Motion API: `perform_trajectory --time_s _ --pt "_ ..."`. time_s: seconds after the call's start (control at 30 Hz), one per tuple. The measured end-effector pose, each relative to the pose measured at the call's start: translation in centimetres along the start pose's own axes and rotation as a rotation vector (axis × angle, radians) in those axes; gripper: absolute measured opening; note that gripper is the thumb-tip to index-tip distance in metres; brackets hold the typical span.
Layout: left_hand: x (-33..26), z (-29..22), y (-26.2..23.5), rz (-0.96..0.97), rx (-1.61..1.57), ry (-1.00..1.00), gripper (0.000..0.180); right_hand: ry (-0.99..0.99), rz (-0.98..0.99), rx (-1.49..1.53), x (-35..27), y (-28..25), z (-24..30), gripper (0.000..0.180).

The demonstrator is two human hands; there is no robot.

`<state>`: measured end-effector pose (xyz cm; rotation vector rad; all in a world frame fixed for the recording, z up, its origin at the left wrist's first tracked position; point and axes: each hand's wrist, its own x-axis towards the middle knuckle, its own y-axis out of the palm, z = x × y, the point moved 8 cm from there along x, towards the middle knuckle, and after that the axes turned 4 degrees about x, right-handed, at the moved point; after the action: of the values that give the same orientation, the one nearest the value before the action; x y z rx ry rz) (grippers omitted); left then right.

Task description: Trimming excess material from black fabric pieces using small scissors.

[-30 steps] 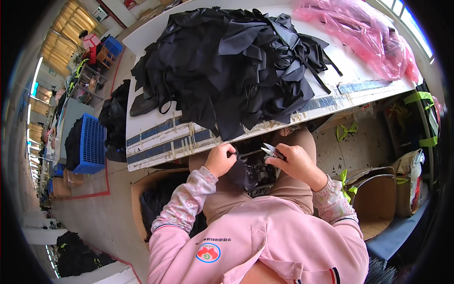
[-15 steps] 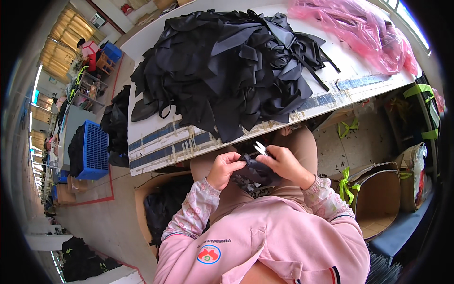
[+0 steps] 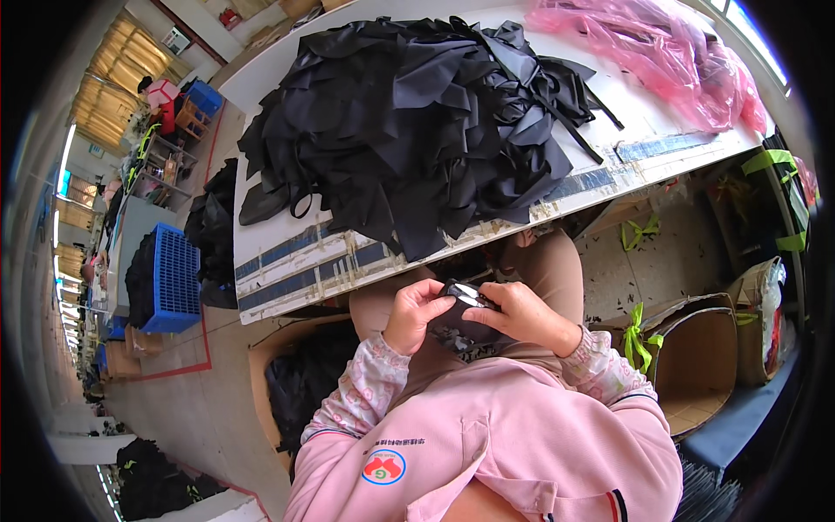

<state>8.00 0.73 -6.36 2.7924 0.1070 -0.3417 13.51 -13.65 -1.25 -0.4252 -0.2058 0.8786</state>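
Above my lap, my left hand (image 3: 412,317) pinches a piece of black fabric (image 3: 485,331) between thumb and fingertips. My right hand (image 3: 529,315) is closed round a small pair of thread snips (image 3: 467,294) with pale blades. The blades point left, lying against the fabric close to the left fingertips. Whether they are cutting cannot be made out. Beyond both hands, a large heap of black fabric pieces (image 3: 400,130) covers much of the white table (image 3: 639,113).
The table's taped front edge runs just beyond my hands. Pink plastic sheeting (image 3: 687,61) lies at its far right. A cardboard box (image 3: 259,370) with black fabric stands left of my legs, another cardboard box (image 3: 696,370) to the right. Farther left are a blue crate (image 3: 177,274) and a person (image 3: 162,94).
The snips have moved left and down from above the fabric, and their blades now lie at the fabric by my left fingertips. My right hand has turned with them. The left hand keeps its pinch.
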Motion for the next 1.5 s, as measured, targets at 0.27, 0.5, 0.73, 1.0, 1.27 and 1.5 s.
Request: perform_trajectory --time_s 0.27,0.5,0.73,1.0,1.27,1.5 --pt "-0.2 -0.6 0.7 0.024 -0.015 0.026 0.015 -0.008 0.019 0.035 0.0 0.1 0.7 0.04" --pt "-0.4 -0.7 1.1 0.039 -0.006 0.042 0.016 -0.061 -0.083 -0.148 -0.2 -0.2 1.7 0.039" --pt "-0.7 -1.0 1.1 0.031 0.071 0.061 0.014 -0.056 -0.089 -0.212 -0.5 -0.3 2.1 0.039" --pt "-0.3 -0.8 0.8 0.009 0.101 0.048 0.014 -0.044 -0.155 0.011 -0.4 -1.1 0.6 0.037" --pt "-0.5 -1.9 3.1 0.118 0.144 0.05 0.017 -0.166 -0.14 0.315 1.5 -0.5 2.0 0.029" --pt "-3.2 -2.1 -4.9 0.044 0.397 0.074 0.013 0.064 -0.293 0.436 4.2 -2.3 -4.4 0.013"
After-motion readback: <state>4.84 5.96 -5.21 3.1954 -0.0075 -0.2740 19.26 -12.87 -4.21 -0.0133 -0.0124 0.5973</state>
